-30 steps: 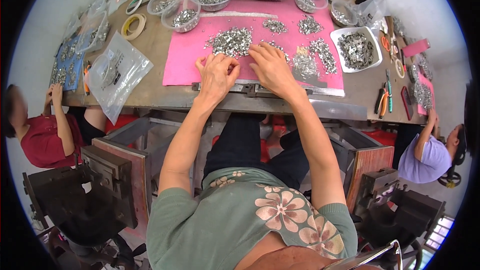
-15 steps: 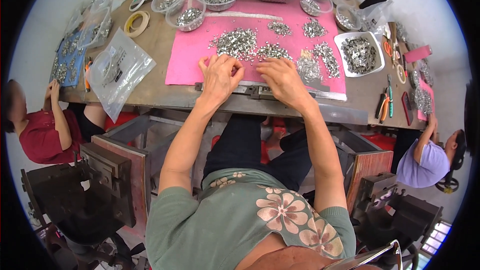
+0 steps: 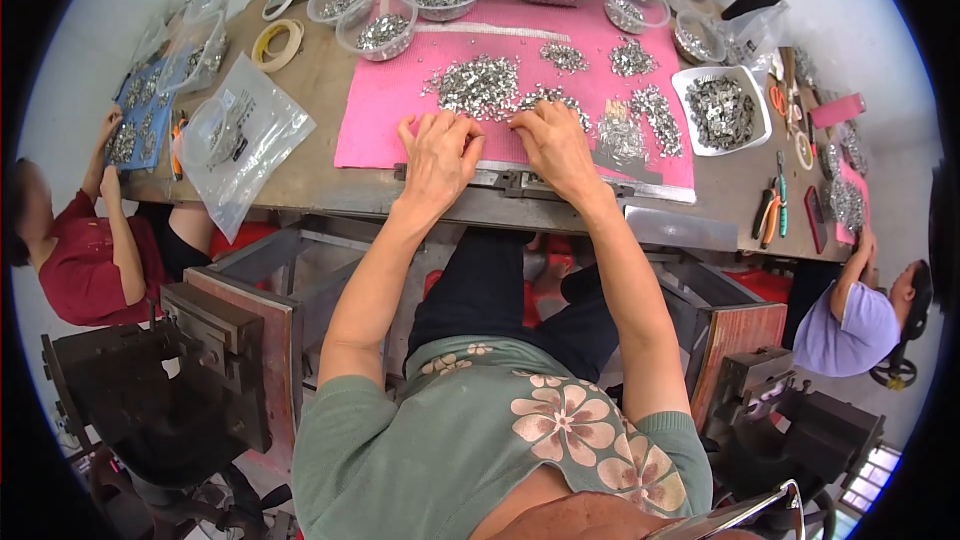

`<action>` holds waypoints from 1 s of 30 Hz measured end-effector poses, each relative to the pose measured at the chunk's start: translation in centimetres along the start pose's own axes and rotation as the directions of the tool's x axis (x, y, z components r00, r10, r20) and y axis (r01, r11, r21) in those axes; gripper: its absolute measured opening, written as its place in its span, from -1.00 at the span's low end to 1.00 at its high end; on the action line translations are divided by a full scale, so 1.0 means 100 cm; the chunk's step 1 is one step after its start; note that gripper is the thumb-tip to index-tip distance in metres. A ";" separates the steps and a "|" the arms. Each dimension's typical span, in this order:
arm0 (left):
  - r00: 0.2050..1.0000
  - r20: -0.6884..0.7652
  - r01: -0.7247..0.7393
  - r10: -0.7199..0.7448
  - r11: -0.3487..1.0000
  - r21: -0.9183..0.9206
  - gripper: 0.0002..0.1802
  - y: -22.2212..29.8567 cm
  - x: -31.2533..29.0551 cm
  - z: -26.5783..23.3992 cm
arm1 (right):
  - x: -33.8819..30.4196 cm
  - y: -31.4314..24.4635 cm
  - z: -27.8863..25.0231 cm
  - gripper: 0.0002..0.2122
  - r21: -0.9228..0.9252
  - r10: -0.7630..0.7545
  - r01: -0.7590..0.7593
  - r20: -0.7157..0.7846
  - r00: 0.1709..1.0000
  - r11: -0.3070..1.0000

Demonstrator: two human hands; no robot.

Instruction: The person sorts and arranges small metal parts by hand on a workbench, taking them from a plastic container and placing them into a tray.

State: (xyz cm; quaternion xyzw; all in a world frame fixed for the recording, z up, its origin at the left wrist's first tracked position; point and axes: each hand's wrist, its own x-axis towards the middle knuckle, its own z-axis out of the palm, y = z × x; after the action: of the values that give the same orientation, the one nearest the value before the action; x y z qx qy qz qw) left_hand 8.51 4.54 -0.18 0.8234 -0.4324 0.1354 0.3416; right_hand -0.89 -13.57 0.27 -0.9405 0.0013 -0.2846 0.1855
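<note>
Glinting on a ribbed pink mat (image 3: pixel 375 130), small metal pieces (image 3: pixel 478 86) lie in a broad heap just beyond the person's left hand (image 3: pixel 440 152). Its fingers are curled, thumb close to the forefinger; whether they pinch a piece cannot be told. The right hand (image 3: pixel 560 145) bends down at a smaller pile (image 3: pixel 556 93) to the heap's right, fingertips drawn together — what they grasp, if anything, is hidden. Nearest the body, a metal rail (image 3: pixel 515 183) runs along the table edge below both wrists. Rightward stands a white dish (image 3: pixel 698 139) of darker pieces, with orange-handled pliers (image 3: pixel 769 215) nearer the edge. Leftward lie a clear plastic bag (image 3: pixel 250 185) and a tape roll (image 3: pixel 297 38). Farther out, a person in a red top (image 3: pixel 98 265) sits left, another in lilac (image 3: pixel 855 325) right.
</note>
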 end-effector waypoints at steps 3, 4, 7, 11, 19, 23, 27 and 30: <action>1.000 0.018 -0.024 0.024 1.000 -0.021 -0.91 -0.003 0.001 -0.002 | 0.000 0.001 -0.003 -0.94 0.042 0.024 -0.023 -0.021 0.999 0.999; 1.000 0.019 -0.023 0.023 1.000 -0.020 -0.91 -0.004 0.001 -0.002 | 0.000 0.001 -0.003 -0.94 0.037 0.023 -0.023 -0.020 1.000 0.999; 0.999 0.052 -0.013 0.015 0.999 -0.042 -0.91 -0.005 0.002 -0.004 | 0.000 -0.001 -0.001 -0.94 0.019 0.032 -0.032 0.015 0.999 0.999; 0.996 0.087 0.005 0.001 0.998 -0.066 -0.91 -0.008 0.003 -0.003 | 0.004 -0.003 0.006 -0.93 -0.003 0.023 -0.023 0.033 0.999 1.000; 0.992 0.120 -0.037 0.041 0.999 -0.036 -0.94 -0.003 0.008 -0.004 | 0.000 0.002 -0.006 -0.94 0.027 0.021 -0.022 0.044 0.999 0.999; 0.988 0.126 -0.074 0.088 0.991 -0.110 -0.93 0.015 0.005 -0.008 | -0.017 -0.002 -0.047 -0.92 0.325 0.251 -0.268 0.094 0.963 0.907; 0.975 0.121 -0.153 0.188 0.955 -0.254 -0.91 0.046 0.000 0.008 | -0.048 -0.001 -0.072 -0.91 0.387 0.322 -0.371 0.186 0.928 0.845; 0.958 0.102 -0.227 0.267 0.926 -0.300 -0.88 0.056 -0.004 0.020 | -0.063 -0.003 -0.073 -0.90 0.304 0.232 -0.254 0.106 0.967 0.918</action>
State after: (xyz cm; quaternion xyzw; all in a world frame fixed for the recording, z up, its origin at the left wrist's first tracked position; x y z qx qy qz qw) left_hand 3.61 1.24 0.67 0.7117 -0.5708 0.0551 0.4057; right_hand -10.08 -15.12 2.66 -0.9004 0.0663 -0.2238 0.3672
